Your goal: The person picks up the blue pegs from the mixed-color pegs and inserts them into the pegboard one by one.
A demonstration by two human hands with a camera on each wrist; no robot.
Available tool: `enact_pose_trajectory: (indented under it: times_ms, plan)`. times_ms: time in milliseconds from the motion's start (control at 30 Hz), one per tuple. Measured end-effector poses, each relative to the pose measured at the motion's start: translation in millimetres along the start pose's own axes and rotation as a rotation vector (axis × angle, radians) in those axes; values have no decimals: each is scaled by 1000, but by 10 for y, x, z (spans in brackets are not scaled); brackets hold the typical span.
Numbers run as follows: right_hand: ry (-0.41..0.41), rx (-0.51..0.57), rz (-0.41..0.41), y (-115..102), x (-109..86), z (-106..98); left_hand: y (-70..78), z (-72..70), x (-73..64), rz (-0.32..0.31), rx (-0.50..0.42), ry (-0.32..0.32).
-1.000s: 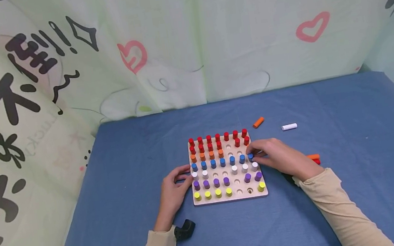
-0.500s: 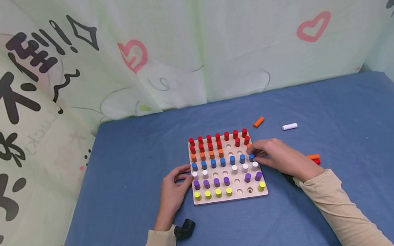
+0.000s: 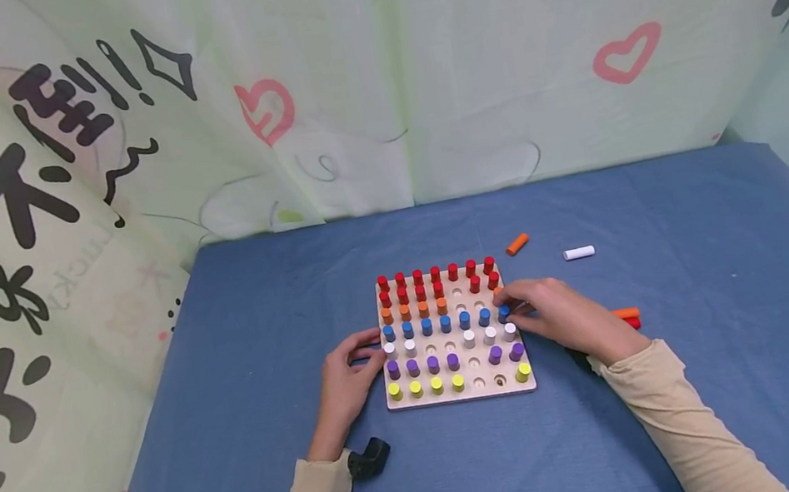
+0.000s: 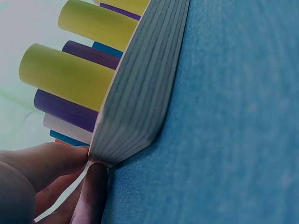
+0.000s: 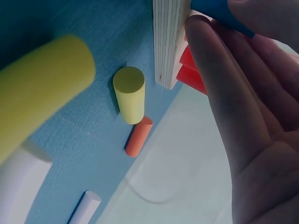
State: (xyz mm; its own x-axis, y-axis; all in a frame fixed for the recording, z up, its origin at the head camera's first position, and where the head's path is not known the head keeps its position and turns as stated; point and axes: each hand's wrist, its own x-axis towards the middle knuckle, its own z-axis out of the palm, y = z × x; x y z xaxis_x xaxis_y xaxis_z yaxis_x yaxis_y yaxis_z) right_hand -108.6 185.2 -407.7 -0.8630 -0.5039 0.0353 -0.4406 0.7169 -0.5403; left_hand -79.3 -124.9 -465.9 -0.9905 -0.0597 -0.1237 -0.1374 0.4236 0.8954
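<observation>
A wooden pegboard (image 3: 470, 391) bears rows of upright red, orange, blue, white, purple and yellow pegs, with several bare holes. My left hand (image 3: 345, 379) is at the board's left side, its fingertips touching the edge; in the left wrist view, thumb and finger (image 4: 96, 193) meet the board near a corner. At the right end of the blue row, my right hand (image 3: 563, 315) pinches a blue peg (image 3: 504, 313) between thumb and fingers. That blue peg (image 5: 217, 13) also shows in the right wrist view; its lower end is hidden, so I cannot tell how deep it sits.
Loose on the blue cloth (image 3: 260, 315) lie an orange peg (image 3: 518, 244) and a white peg (image 3: 580, 253). Orange and red pegs (image 3: 628, 318) stick out past my right wrist. Yellow pegs (image 5: 131, 100) stand or lie beside the board in the right wrist view.
The blue peg in my right hand has shifted very slightly to the right and up, with the fingers around it. My left hand and the board stay put.
</observation>
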Motion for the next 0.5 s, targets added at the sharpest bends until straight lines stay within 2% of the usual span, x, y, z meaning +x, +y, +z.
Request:
enact_pose_trajectory:
  times_ms: [300, 500]
  plan:
    - [11, -2, -6, -11, -29, -15, 20, -23, -3, 2, -3, -9]
    - [26, -14, -4, -30, -41, -27, 41, -59, -8, 31, -23, -2]
